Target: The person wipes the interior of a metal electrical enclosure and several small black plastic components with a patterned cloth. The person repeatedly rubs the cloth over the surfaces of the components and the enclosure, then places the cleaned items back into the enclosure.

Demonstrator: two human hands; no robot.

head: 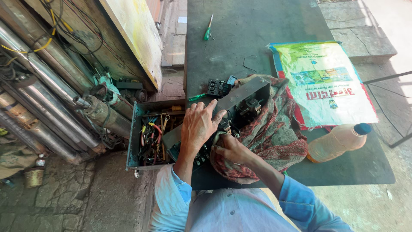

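A grey metal box with black electrical parts inside (240,99) lies tilted on a patterned red cloth (274,133) on a dark mat. My left hand (198,123) rests on the box's near edge, fingers curled over it. My right hand (231,148) pinches a fold of the cloth against the box's lower end. A black switch block (218,87) sits just beyond the box.
An open metal toolbox with pliers and several tools (152,133) stands left of the mat. Steel pipes and pump motors (51,94) lie further left. A plastic bottle with a blue cap (339,141), a printed sack (324,81) and a green screwdriver (208,29) lie on the mat.
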